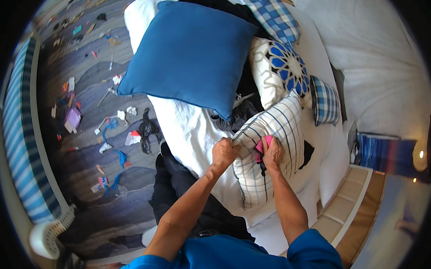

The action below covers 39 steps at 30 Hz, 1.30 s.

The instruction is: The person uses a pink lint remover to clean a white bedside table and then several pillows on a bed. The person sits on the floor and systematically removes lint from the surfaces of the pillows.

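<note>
A white pillow with dark stripes point(252, 183) lies at the near side of the bed, under both my hands. My left hand point(225, 153) is closed on the pillow's left corner, its fingers curled round the fabric. My right hand point(272, 153) is closed on a bunched pink and black cloth point(260, 148) against the pillow's striped face. What kind of cloth it is I cannot make out. Just beyond the striped pillow lies dark crumpled fabric point(244, 112). A large plain blue cushion point(190, 55) rests farther off to the left.
Patterned cushions point(290, 68) and a small checked cushion point(325, 101) lie along the right of the white bed point(177, 128). Litter, including a purple box point(73, 119) and a black bag point(149, 131), is scattered over the grey floor. A blue-striped bench point(28, 132) stands at far left.
</note>
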Each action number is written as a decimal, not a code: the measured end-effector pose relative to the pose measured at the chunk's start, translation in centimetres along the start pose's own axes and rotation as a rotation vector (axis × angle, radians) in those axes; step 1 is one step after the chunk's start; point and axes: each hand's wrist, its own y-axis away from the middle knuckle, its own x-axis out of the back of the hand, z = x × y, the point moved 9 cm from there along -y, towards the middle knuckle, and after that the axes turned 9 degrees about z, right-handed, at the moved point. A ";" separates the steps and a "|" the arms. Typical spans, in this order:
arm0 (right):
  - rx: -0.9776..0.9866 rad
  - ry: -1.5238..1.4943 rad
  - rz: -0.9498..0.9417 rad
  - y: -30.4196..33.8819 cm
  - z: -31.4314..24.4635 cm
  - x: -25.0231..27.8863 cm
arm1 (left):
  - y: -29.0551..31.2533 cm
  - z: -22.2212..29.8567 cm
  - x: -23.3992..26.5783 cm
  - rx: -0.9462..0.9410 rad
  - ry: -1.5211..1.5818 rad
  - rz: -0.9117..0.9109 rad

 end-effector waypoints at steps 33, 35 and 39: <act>0.876 -0.694 0.006 8.4 -8.7 -2.9 | 7.9 -14.0 -10.1 -0.003 0.524 0.877; 0.995 -0.632 -0.046 9.1 -11.2 -3.9 | 9.0 -13.8 -10.5 -0.005 0.516 0.935; 1.189 -0.488 -0.113 6.6 -15.5 -7.8 | 8.7 -13.2 -10.3 0.153 0.522 0.753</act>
